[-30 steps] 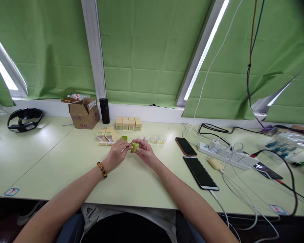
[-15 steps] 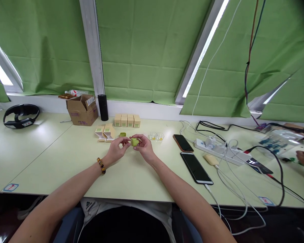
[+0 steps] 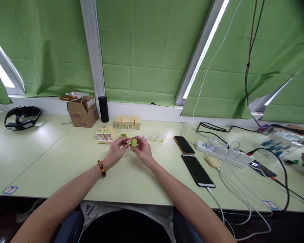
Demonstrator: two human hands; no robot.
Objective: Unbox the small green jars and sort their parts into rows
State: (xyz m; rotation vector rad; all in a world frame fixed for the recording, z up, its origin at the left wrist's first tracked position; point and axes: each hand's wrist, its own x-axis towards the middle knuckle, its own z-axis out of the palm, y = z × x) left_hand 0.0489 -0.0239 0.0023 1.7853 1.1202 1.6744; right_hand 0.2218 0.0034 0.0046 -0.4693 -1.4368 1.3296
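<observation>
Pale cord point(image 3: 129, 142) shows plainer than before — left hand point(image 3: 116, 150) pinching it, right hand point(image 3: 144, 151) holding green block point(image 3: 133, 143).

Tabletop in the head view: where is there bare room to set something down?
Bare: left of the left forearm, nearer than the black headset and carton; between the right forearm and large phone; between both forearms, nearer than the left hand and right hand. Crowded: around the cabled power strip, and beyond the held green piece, with boxes and clear cups.

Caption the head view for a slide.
Bare hands hold a small green object and pale cord over a pale green table, before tan cardboard boxes.
</observation>
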